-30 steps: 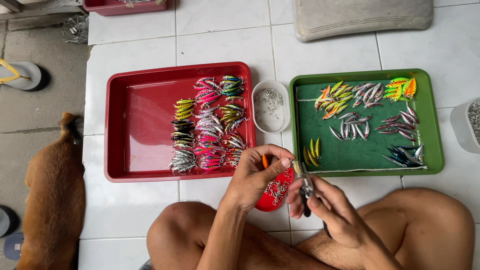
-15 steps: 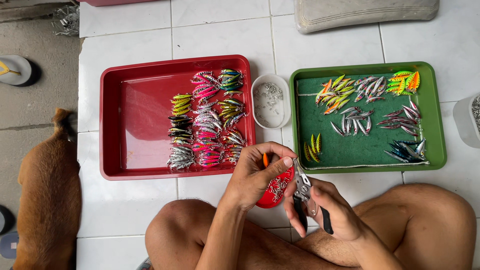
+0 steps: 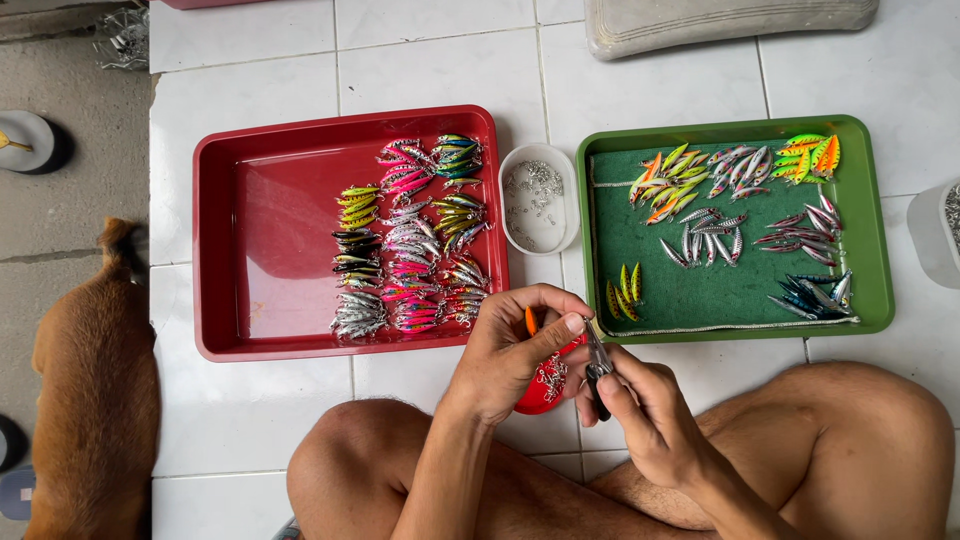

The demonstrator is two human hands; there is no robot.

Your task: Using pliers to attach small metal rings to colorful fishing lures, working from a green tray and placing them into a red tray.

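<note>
Seated cross-legged on white floor tiles (image 3: 440, 60), both hands together just below the gap between two trays. Left hand (image 3: 515, 345) curled narrow, thumb and forefinger pinching a small orange-tipped fishing lure (image 3: 531, 320), mostly hidden behind the fingers. Right hand (image 3: 640, 410) closed around small dark-handled pliers (image 3: 597, 365), tips pointing up at the lure; jaw contact too small to make out. Beneath the hands, a round red plastic dish (image 3: 540, 395) of tiny metal hooks, half covered by the left palm. Above left, a red rectangular plastic tray (image 3: 260, 250) holding rows of finished lures in pink, green, silver and dark colours. Above right, a green rectangular tray (image 3: 870, 230) lined with green cloth, with loose clusters of orange, yellow, silver and blue lure bodies. Between the trays, a small white tub (image 3: 540, 200) of metal rings. Brown dog (image 3: 95, 400) at the left edge, head out of view. Grey cushion (image 3: 730, 18) cut off at the top; a clear container (image 3: 935, 230) cut off at the right.
</note>
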